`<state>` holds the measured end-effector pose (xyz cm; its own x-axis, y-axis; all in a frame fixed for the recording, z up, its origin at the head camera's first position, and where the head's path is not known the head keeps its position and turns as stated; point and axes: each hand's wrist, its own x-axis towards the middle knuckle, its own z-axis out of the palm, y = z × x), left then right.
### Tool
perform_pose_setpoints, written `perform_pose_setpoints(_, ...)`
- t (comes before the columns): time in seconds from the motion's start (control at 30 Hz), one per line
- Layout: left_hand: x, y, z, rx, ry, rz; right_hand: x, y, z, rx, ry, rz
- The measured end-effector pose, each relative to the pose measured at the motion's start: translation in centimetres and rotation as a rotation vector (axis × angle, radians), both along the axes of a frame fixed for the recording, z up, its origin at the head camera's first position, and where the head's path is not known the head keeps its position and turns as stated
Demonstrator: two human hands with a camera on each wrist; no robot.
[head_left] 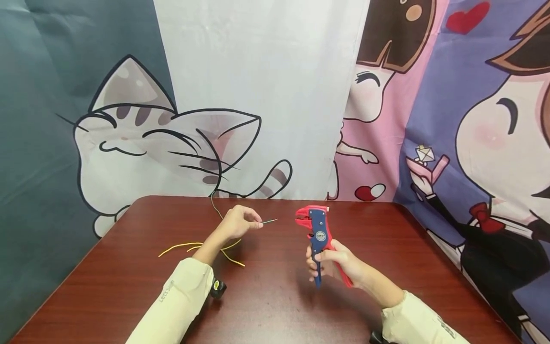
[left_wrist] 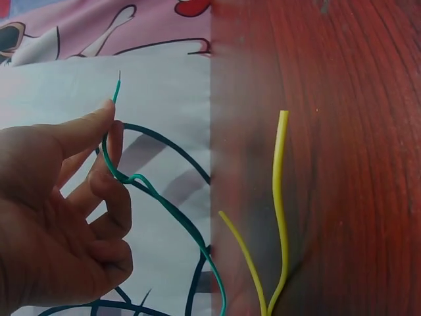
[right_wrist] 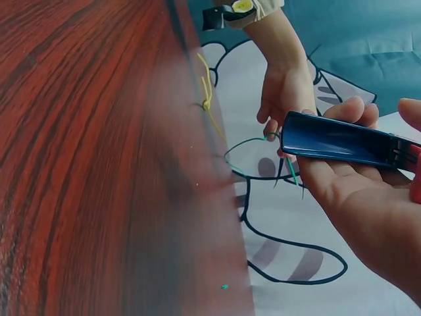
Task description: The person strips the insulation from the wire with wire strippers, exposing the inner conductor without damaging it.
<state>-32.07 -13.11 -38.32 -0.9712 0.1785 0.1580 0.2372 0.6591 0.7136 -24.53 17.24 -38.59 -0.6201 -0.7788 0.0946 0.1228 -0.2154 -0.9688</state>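
Thumb and fingertips of my left hand (head_left: pixel 240 222) pinch a thin green wire (left_wrist: pixel 109 158) near one end. That end points up in the left wrist view, with a short bare tip above the green insulation. The rest of the wire loops down behind the hand. My right hand (head_left: pixel 337 262) grips a red and blue wire stripper (head_left: pixel 319 224) upright by its handles, to the right of the wire end and apart from it. The stripper's red jaws face left toward the wire. In the right wrist view its blue handle (right_wrist: pixel 339 140) lies across the fingers.
Yellow wires (head_left: pixel 180 245) lie on the brown table (head_left: pixel 275 306) beneath and beside the left forearm. A tiny green piece (right_wrist: pixel 224 286) is on the table in the right wrist view. A cartoon-printed cloth (head_left: pixel 266 71) hangs behind the table and along its right side.
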Motion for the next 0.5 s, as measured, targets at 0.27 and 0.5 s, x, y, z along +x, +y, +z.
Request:
perform_pose_setpoints(0.27, -0.6, 1.0, -0.9, -0.003, -0.015, 0.014, 0.2, 0.0, -0.3, 0.003, -0.004, -0.003)
perform_pose_setpoints(0.5, -1.1, 1.5, -1.8, 0.021, -0.008, -0.011, 0.3, 0.0, -0.5, -0.003, -0.01, 0.003)
